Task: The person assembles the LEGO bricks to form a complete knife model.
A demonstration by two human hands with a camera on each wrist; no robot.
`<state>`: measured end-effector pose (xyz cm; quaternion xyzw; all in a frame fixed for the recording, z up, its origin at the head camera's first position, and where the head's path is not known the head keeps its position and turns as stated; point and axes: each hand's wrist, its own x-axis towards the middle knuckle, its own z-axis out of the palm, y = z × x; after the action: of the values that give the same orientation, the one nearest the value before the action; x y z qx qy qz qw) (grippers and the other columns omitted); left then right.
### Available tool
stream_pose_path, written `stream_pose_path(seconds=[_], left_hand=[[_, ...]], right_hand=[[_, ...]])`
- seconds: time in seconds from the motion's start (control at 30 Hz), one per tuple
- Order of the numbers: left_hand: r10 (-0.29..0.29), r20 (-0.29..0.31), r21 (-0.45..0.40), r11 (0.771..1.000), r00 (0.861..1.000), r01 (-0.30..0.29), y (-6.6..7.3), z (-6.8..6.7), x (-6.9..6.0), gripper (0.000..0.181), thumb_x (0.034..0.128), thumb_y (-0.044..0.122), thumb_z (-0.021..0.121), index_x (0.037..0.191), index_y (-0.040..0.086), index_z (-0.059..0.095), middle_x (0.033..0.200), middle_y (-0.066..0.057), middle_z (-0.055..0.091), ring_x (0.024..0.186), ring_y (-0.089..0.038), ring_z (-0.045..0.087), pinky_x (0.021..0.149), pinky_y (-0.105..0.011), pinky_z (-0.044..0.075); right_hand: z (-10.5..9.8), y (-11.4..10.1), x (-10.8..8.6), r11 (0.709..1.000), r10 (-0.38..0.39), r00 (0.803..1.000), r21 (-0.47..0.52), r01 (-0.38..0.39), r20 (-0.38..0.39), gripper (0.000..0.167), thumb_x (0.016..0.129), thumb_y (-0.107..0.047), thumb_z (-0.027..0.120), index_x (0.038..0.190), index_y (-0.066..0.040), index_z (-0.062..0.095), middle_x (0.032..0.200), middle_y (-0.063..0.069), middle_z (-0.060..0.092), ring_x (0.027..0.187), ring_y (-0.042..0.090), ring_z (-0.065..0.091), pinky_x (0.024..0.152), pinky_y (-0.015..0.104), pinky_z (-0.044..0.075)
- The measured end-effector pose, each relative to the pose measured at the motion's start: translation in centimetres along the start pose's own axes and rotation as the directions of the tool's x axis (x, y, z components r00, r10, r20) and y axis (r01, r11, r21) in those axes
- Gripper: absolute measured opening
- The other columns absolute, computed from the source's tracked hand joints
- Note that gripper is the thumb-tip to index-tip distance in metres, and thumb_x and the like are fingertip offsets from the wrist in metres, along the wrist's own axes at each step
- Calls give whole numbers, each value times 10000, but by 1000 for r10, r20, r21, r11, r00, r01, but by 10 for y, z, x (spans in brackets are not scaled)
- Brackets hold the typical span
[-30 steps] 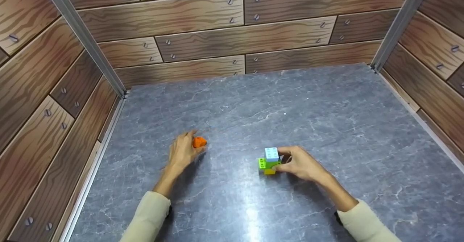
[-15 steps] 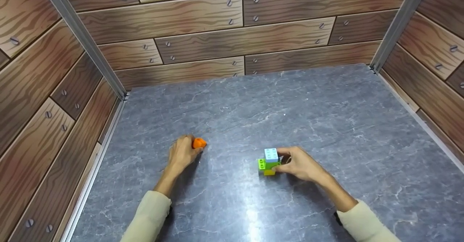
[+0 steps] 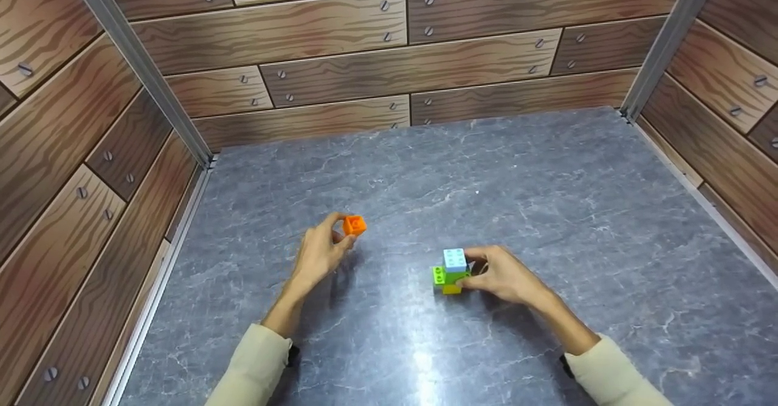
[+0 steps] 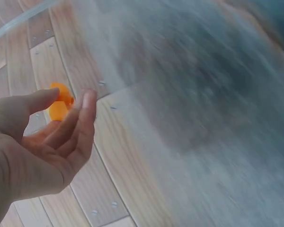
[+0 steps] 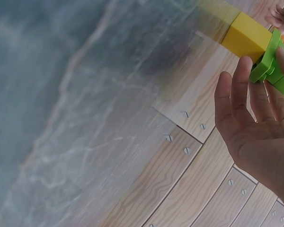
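My left hand (image 3: pixel 319 251) pinches an orange toy building brick (image 3: pixel 354 225) between thumb and fingers. The brick's hollow underside faces the head camera. In the left wrist view the same orange brick (image 4: pixel 58 112) shows partly behind the thumb and fingertips. To the right, my right hand (image 3: pixel 507 275) grips a small stack of bricks by its right side. A light blue brick (image 3: pixel 454 259) tops it, green bricks (image 3: pixel 439 275) form the middle, and a yellow brick (image 3: pixel 451 289) is at the bottom. The right wrist view shows the yellow brick (image 5: pixel 246 36) resting against the table surface.
A grey marbled tabletop (image 3: pixel 389 175) lies under both hands. Wood-plank-patterned walls (image 3: pixel 334 41) enclose it at the back and both sides, with metal posts (image 3: pixel 146 59) in the corners.
My left hand has closed on the orange brick and carried it to the right and slightly away, turning its hollow side into view. The right hand and its stack have stayed put.
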<state>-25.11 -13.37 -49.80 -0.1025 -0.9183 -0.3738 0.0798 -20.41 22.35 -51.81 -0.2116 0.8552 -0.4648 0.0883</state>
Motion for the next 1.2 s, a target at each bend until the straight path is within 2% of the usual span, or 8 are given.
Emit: stream_pose_path(seconds=[0.13,0.37,0.43,0.6,0.67,0.83,0.97,1.2], left_hand=[[-3,38,-151,989,999,9,10,2,0,375,950,68,749,1311,50,651,777,-73,762,620,-256,720,519,-270,531],[-16,103,-366,929,995,53,17,6,-4,425,970,57,723,1377,43,602,882,-118,772,751,-378,743,637,-360,617],[-24,137,-442,893,990,83,18,8,-5,464,974,72,724,1414,52,576,935,-132,764,806,-405,739,688,-390,624],[-35,213,-621,767,976,163,20,12,-6,527,993,129,715,1481,103,520,1089,-187,711,891,-345,739,782,-378,617],[-33,230,-652,737,973,179,21,15,-7,515,1013,185,696,1489,119,510,1123,-198,694,902,-318,739,793,-360,613],[-38,255,-664,720,966,203,24,20,-8,480,1078,351,577,1489,116,504,1185,-187,678,911,-334,734,797,-362,609],[-60,267,-690,685,962,234,25,22,-10,457,1103,413,494,1447,116,533,1217,-181,660,888,-313,727,758,-346,598],[-59,242,-710,669,968,219,26,28,-10,339,1087,363,550,1282,86,570,1090,-168,668,842,-342,698,686,-287,564]], right_hand=[[0,1,0,1000,-18,1000,-2,18,4,414,836,-121,855,1220,-21,737,978,86,745,813,220,656,706,243,550],[1,1,0,1000,-26,1000,-4,26,10,404,844,-127,854,1218,-25,737,999,76,748,826,218,664,717,244,550],[1,1,0,1000,-22,1000,-5,22,11,407,846,-131,854,1223,-29,737,1005,71,748,831,217,665,720,245,549],[1,1,0,1000,-25,1000,-15,25,10,407,848,-139,854,1223,-33,737,1009,62,749,837,216,668,727,247,551],[1,1,0,1000,-26,1000,-17,26,8,412,847,-138,853,1226,-29,735,1004,69,749,833,215,667,725,247,551],[1,0,-1,1000,-20,1000,-10,20,6,434,846,-125,847,1248,-14,725,999,92,747,831,215,661,721,244,552],[1,0,-1,1000,-18,1000,-13,18,8,422,848,-123,845,1241,-22,728,1001,89,746,834,211,659,727,244,551],[1,0,-1,1000,-20,1000,0,20,11,392,849,-132,847,1214,-39,739,1013,94,746,832,229,659,726,248,548]])
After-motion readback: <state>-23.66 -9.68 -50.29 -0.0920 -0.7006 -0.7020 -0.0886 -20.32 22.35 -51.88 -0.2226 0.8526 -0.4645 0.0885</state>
